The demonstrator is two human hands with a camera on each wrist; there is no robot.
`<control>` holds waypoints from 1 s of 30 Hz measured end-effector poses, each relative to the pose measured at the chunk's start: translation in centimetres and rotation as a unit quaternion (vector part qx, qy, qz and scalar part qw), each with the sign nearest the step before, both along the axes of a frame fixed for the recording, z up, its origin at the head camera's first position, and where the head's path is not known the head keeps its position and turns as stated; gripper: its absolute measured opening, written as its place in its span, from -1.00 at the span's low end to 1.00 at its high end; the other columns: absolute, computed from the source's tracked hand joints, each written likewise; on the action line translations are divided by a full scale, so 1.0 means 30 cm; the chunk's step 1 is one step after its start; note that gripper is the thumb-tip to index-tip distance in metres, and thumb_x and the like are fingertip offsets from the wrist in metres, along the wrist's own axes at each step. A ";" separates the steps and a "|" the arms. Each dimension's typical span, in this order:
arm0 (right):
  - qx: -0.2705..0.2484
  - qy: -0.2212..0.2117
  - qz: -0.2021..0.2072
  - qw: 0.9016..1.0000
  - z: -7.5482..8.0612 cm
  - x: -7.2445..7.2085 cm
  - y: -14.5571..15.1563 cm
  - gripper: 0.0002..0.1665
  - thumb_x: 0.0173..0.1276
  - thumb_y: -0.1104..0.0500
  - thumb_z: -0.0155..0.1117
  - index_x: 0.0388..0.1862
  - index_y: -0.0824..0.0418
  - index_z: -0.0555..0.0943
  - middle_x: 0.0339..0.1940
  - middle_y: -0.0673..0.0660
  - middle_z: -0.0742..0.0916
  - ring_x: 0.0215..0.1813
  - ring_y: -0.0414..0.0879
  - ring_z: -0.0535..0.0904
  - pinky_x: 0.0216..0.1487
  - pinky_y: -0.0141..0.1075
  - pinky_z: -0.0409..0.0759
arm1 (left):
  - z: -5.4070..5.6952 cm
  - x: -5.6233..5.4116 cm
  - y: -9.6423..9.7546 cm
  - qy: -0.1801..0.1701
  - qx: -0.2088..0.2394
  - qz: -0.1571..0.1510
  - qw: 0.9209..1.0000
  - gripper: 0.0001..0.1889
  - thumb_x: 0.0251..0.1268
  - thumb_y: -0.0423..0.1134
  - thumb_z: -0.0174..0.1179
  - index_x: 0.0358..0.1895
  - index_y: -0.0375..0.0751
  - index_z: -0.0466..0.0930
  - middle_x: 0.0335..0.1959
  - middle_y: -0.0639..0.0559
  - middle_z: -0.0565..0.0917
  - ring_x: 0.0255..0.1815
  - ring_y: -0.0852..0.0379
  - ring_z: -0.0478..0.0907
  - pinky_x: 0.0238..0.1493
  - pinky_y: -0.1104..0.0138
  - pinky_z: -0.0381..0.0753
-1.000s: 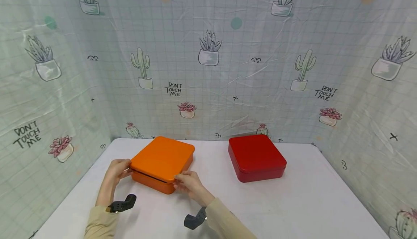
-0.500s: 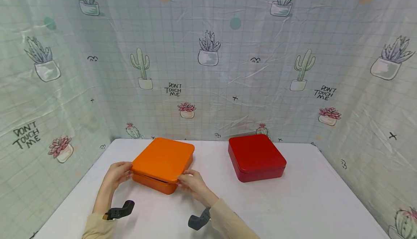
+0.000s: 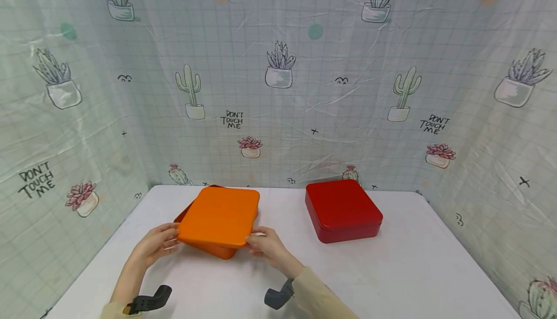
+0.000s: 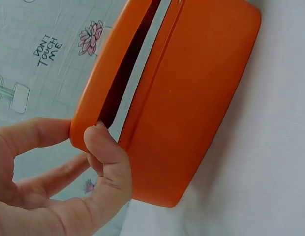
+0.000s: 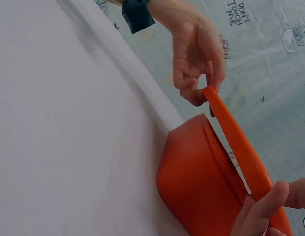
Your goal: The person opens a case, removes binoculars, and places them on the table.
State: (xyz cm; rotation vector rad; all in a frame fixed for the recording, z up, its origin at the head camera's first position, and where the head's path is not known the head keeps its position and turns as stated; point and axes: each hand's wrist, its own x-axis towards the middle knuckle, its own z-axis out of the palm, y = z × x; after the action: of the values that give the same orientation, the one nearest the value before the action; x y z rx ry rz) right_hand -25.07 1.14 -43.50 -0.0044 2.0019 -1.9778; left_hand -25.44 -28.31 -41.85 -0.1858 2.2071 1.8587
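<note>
An orange square lid sits askew over the orange box, turned so that the box's far left rim shows behind it. My left hand pinches the lid's near left corner between thumb and fingers. At the near right corner, my right hand grips the same lid. In the left wrist view a gap shows between the raised lid and the box. The right wrist view also has the lid lifted along its near edge above the box. What lies inside is hidden.
A closed red square box stands to the right on the white table. Behind the table hangs a cloth printed with cacti. Each wrist wears a dark camera mount.
The lid has turned and shifted toward me and to the right, uncovering the box's far left rim. Both hands moved with it; the box itself has stayed put.
</note>
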 end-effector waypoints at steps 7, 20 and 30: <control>0.030 0.026 0.023 0.999 0.008 0.011 0.057 -0.49 0.20 0.18 0.19 0.11 0.34 0.40 -0.18 0.19 0.66 -0.21 0.04 0.62 -0.19 -0.23 0.63 | 0.015 0.040 0.025 0.004 0.015 -0.023 1.000 -0.41 0.30 -0.19 -0.03 0.27 -0.44 0.01 -0.23 0.13 0.52 -0.21 0.15 0.53 -0.12 0.26 0.59; 0.051 0.044 0.055 0.996 0.034 0.051 0.181 -0.44 0.21 0.16 0.18 0.16 0.35 0.36 -0.09 0.22 0.63 -0.13 -0.01 0.63 -0.13 -0.15 0.61 | 0.037 0.111 0.096 -0.004 0.055 -0.081 0.995 -0.35 0.27 -0.21 0.01 0.30 -0.43 -0.06 -0.15 0.10 0.50 -0.20 0.17 0.53 -0.09 0.20 0.58; 0.057 0.030 0.069 0.996 0.043 0.089 0.272 -0.41 0.20 0.15 0.19 0.19 0.34 0.34 -0.07 0.19 0.62 -0.13 -0.03 0.63 -0.11 -0.10 0.59 | 0.035 0.145 0.148 -0.014 0.077 -0.116 0.990 -0.38 0.24 -0.21 0.04 0.30 -0.29 0.00 -0.14 0.02 0.40 -0.17 0.18 0.53 -0.03 0.13 0.55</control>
State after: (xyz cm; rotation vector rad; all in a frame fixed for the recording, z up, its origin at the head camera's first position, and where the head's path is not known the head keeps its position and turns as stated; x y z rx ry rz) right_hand -22.39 9.30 -42.22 -0.1733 2.0879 -1.7966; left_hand -21.11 -23.87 -40.81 0.0700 1.9610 1.8726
